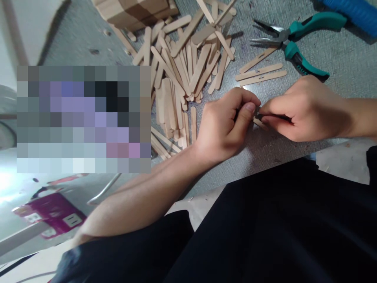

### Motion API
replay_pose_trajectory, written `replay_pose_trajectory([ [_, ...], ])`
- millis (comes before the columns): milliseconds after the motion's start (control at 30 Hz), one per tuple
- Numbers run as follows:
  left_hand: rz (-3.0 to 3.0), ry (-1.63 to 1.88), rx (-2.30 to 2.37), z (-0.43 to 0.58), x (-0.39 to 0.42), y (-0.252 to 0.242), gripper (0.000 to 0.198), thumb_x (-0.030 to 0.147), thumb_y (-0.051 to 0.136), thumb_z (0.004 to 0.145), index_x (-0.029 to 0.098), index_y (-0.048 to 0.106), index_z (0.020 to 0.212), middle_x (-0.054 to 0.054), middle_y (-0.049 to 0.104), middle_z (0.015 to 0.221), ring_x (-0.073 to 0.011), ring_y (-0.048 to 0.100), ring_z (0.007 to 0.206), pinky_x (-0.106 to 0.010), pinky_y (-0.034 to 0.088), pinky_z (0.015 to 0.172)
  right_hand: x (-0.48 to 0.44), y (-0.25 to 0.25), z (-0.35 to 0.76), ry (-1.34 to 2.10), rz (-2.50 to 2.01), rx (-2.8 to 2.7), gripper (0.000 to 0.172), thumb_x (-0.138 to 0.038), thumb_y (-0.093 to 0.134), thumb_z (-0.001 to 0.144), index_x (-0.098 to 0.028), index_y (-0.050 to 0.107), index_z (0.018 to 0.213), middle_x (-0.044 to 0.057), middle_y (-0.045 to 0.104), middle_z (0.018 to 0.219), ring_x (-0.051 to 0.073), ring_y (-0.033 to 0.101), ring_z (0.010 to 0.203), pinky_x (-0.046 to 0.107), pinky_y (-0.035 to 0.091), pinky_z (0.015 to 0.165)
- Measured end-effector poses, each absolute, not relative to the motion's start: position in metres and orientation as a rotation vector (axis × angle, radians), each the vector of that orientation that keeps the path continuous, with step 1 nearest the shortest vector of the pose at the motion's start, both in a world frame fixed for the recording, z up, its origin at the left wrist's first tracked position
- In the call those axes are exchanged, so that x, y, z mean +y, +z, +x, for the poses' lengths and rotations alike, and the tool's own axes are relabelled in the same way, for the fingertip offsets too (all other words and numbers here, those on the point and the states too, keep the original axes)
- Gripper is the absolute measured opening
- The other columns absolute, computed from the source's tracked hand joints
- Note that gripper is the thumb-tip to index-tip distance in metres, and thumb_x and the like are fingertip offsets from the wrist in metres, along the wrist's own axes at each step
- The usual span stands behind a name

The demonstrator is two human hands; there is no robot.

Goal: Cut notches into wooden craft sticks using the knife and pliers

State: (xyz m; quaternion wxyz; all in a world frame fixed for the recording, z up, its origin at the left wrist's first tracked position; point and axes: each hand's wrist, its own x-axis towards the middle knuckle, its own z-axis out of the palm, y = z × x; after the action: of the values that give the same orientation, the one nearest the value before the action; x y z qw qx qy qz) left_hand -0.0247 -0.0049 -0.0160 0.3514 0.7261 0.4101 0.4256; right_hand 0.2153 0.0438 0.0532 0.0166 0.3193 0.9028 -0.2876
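My left hand [226, 122] is closed, thumb pressed against curled fingers, above the grey table. Facing it, my right hand [309, 112] is closed in a pinch, its fingertips almost touching the left ones. Between them shows a short end of a wooden craft stick [260, 124], and the left fingers appear to grip it. Something small and dark sits at the right fingertips, too hidden to name. Just beyond the hands lie a few notched craft sticks [259, 72]. Teal-handled needle-nose pliers [284, 37] rest open behind my right hand.
A loose heap of craft sticks [191, 59] spreads beyond my left hand. Behind it stands a wooden block-like object [135, 11]. A blue ribbed object [357, 17] lies at the top right. A magenta packet [55, 214] is at lower left. A pixelated patch hides part of the left side.
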Motion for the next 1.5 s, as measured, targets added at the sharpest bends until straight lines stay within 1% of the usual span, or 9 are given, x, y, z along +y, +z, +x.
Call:
replay_pose_trajectory([
  [167, 1.893, 1.083, 1.107, -0.025, -0.008, -0.016, 0.018, 0.023, 0.065, 0.115, 0.024, 0.083, 0.119, -0.002, 0.087, 0.099, -0.0169, 0.08, 0.08, -0.034, 0.064, 0.071, 0.043, 0.052, 0.212, -1.014, 1.019, 2.781, 0.036, -0.026, 0.058, 0.109, -0.027, 0.057, 0.074, -0.001, 0.047, 0.059, 0.02, 0.04, 0.062, 0.041, 0.028, 0.067],
  [467, 1.843, 1.194, 1.053, -0.024, -0.011, -0.021, 0.022, 0.022, 0.063, 0.118, 0.024, 0.085, 0.123, -0.003, 0.09, 0.108, -0.0176, 0.086, 0.09, -0.033, 0.069, 0.075, 0.046, 0.05, 0.213, -1.361, 0.926, 2.783, 0.041, -0.021, 0.056, 0.106, -0.027, 0.039, 0.069, -0.005, 0.028, 0.059, 0.016, 0.027, 0.063, 0.041, 0.023, 0.067],
  [567, 1.823, 1.19, 1.082, -0.023, -0.012, -0.024, 0.021, 0.028, 0.065, 0.119, 0.025, 0.086, 0.121, -0.004, 0.09, 0.107, -0.0186, 0.085, 0.087, -0.035, 0.07, 0.076, 0.047, 0.05, 0.213, -1.355, 0.872, 2.781, 0.037, -0.021, 0.056, 0.105, -0.026, 0.042, 0.071, -0.006, 0.03, 0.062, 0.015, 0.025, 0.064, 0.041, 0.023, 0.069],
  [733, 1.839, 1.265, 1.026, -0.022, -0.012, -0.021, 0.021, 0.024, 0.066, 0.116, 0.026, 0.087, 0.122, -0.003, 0.09, 0.099, -0.0167, 0.083, 0.079, -0.033, 0.065, 0.065, 0.049, 0.049, 0.212, -1.466, 0.852, 2.749, 0.049, -0.023, 0.056, 0.109, -0.027, 0.031, 0.067, -0.005, 0.026, 0.06, 0.016, 0.026, 0.064, 0.042, 0.023, 0.069],
  [967, 1.751, 1.189, 1.113, -0.02, -0.013, -0.016, 0.03, 0.044, 0.065, 0.119, 0.026, 0.089, 0.115, -0.005, 0.087, 0.095, -0.0177, 0.08, 0.074, -0.035, 0.068, 0.069, 0.055, 0.054, 0.212, -1.676, 0.835, 2.654, 0.047, -0.023, 0.06, 0.11, -0.023, 0.046, 0.065, -0.008, 0.029, 0.06, 0.011, 0.03, 0.06, 0.039, 0.024, 0.065],
  [1100, 1.691, 1.184, 1.12, -0.022, -0.013, -0.019, 0.035, 0.054, 0.065, 0.119, 0.028, 0.088, 0.115, -0.004, 0.085, 0.092, -0.0188, 0.08, 0.078, -0.035, 0.069, 0.072, 0.058, 0.062, 0.212, -1.68, 0.889, 2.555, 0.041, -0.019, 0.062, 0.109, -0.022, 0.057, 0.068, -0.007, 0.04, 0.06, 0.01, 0.038, 0.061, 0.035, 0.03, 0.065],
  [1200, 1.676, 1.18, 1.145, -0.023, -0.013, -0.021, 0.036, 0.057, 0.066, 0.118, 0.028, 0.088, 0.116, -0.004, 0.083, 0.091, -0.0195, 0.08, 0.077, -0.036, 0.068, 0.072, 0.059, 0.065, 0.211, -1.699, 0.906, 2.538, 0.037, -0.019, 0.061, 0.11, -0.021, 0.068, 0.074, -0.007, 0.043, 0.059, 0.009, 0.041, 0.061, 0.033, 0.033, 0.065],
  [1333, 1.68, 1.201, 1.187, -0.02, -0.013, -0.019, 0.044, 0.066, 0.064, 0.118, 0.028, 0.085, 0.114, -0.003, 0.081, 0.088, -0.0171, 0.075, 0.069, -0.033, 0.064, 0.064, 0.059, 0.06, 0.212, -1.76, 0.931, 2.574, 0.037, -0.019, 0.064, 0.109, -0.021, 0.07, 0.073, -0.007, 0.043, 0.057, 0.011, 0.041, 0.06, 0.034, 0.033, 0.063],
  [1500, 1.683, 1.243, 1.11, -0.02, -0.012, -0.021, 0.036, 0.056, 0.063, 0.122, 0.026, 0.083, 0.116, 0.0, 0.081, 0.091, -0.0112, 0.07, 0.065, -0.03, 0.06, 0.061, 0.061, 0.054, 0.212, -1.84, 0.953, 2.542, 0.035, -0.024, 0.066, 0.108, -0.02, 0.075, 0.074, -0.006, 0.047, 0.059, 0.01, 0.042, 0.06, 0.033, 0.032, 0.061],
])
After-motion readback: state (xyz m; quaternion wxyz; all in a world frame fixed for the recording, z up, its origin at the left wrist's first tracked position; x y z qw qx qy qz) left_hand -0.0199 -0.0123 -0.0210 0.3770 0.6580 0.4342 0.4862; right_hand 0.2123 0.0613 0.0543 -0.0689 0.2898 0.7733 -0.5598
